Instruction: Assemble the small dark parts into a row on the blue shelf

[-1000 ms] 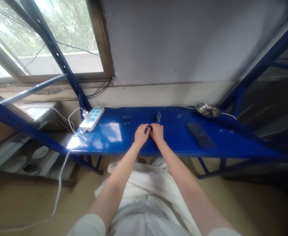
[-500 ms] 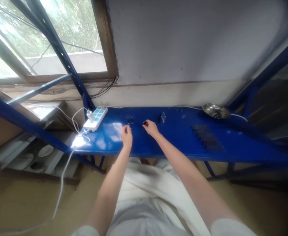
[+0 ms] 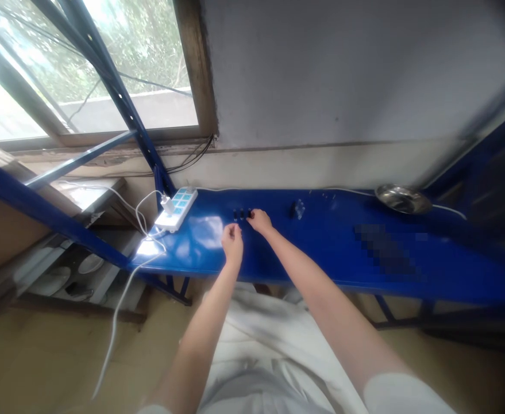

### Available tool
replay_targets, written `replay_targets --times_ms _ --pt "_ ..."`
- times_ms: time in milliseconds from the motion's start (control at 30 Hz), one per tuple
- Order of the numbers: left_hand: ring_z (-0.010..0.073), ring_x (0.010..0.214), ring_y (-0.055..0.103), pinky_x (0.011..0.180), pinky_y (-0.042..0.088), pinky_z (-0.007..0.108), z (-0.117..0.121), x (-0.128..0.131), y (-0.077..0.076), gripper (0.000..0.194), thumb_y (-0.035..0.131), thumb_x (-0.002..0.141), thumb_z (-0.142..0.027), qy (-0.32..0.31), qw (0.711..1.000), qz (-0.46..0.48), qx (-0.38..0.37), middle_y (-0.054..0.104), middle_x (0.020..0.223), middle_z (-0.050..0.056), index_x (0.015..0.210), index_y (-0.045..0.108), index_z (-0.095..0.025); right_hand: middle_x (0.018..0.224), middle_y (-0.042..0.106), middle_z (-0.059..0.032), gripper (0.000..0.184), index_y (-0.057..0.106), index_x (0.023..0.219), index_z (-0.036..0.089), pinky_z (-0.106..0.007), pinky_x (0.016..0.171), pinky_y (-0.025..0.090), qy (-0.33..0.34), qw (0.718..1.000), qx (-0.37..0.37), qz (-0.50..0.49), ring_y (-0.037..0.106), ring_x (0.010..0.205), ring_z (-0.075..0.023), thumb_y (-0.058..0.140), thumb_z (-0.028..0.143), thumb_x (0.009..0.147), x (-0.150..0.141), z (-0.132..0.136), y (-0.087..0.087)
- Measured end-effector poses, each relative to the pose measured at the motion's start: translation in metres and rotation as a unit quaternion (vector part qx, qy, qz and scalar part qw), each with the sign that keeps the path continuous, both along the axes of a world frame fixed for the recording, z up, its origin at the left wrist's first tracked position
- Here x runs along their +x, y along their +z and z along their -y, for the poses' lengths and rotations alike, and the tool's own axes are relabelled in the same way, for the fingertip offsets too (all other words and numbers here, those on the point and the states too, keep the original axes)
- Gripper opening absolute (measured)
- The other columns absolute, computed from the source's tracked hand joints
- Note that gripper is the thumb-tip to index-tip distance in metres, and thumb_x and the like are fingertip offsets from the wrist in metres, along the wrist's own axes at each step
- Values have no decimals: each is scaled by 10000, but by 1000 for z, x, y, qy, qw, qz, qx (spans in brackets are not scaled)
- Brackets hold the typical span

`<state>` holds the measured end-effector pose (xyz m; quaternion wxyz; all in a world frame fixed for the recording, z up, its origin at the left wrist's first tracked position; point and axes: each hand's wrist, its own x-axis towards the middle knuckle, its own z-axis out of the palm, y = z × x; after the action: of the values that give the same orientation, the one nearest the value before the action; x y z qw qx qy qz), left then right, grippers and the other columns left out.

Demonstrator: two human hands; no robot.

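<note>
My right hand [image 3: 259,220] reaches across to a short row of small dark parts [image 3: 238,214] standing on the blue shelf [image 3: 321,253]; its fingers pinch a small dark piece right beside that row. My left hand [image 3: 232,242] hovers just in front of the row with fingers curled; whether it holds anything is hidden. Further right on the shelf stand a small dark part and a small clear part [image 3: 297,209] together.
A white power strip [image 3: 177,208] with a plugged charger and white cable lies at the shelf's left end. A metal dish [image 3: 402,199] sits at the far right. A blurred patch [image 3: 384,248] covers part of the shelf. A window and blue frame bars rise on the left.
Both hands have moved left from the middle of the shelf, where they were together. My right hand has carried its small dark piece to the row of dark parts.
</note>
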<state>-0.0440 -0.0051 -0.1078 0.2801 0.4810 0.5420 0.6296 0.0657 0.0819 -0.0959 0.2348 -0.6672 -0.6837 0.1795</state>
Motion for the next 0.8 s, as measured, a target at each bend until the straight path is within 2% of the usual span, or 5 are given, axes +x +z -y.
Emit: replay_targets --times_ms 367,500,600,700,800 --pt "118 705 556 685 450 243 2 1 5 176 461 834 -318 3 1000 -7 -8 593 764 25 844 563 -176 818 676 -74 121 642 805 165 -239 606 410 3 1000 -3 -15 626 766 -194 607 210 698 1 3 5" --pt "121 711 554 691 446 250 4 1 7 183 464 831 -328 6 1000 -12 -14 596 774 25 846 564 -176 869 680 -60 220 635 928 170 -247 673 435 14 998 16 -65 620 802 -178 597 229 720 17 21 10" --pt "122 710 555 685 446 251 4 1 7 190 462 832 -332 -1 1000 -15 -9 597 779 29 861 566 -175 896 674 -52 177 648 877 186 -250 687 443 2 994 55 -97 611 801 -158 505 234 784 43 44 11" --pt "120 690 552 655 444 244 4 1 6 199 456 836 -336 -7 1000 -10 -9 592 766 30 872 565 -174 859 669 -63 191 650 831 179 -263 647 447 -80 988 75 -105 604 752 -165 473 241 797 75 65 11" --pt "117 673 545 636 439 238 4 2 6 207 458 835 -344 -7 1000 -10 -11 586 754 29 870 565 -171 840 665 -81 196 644 844 166 -267 574 435 -170 980 62 -88 597 706 -179 475 251 794 108 76 11"
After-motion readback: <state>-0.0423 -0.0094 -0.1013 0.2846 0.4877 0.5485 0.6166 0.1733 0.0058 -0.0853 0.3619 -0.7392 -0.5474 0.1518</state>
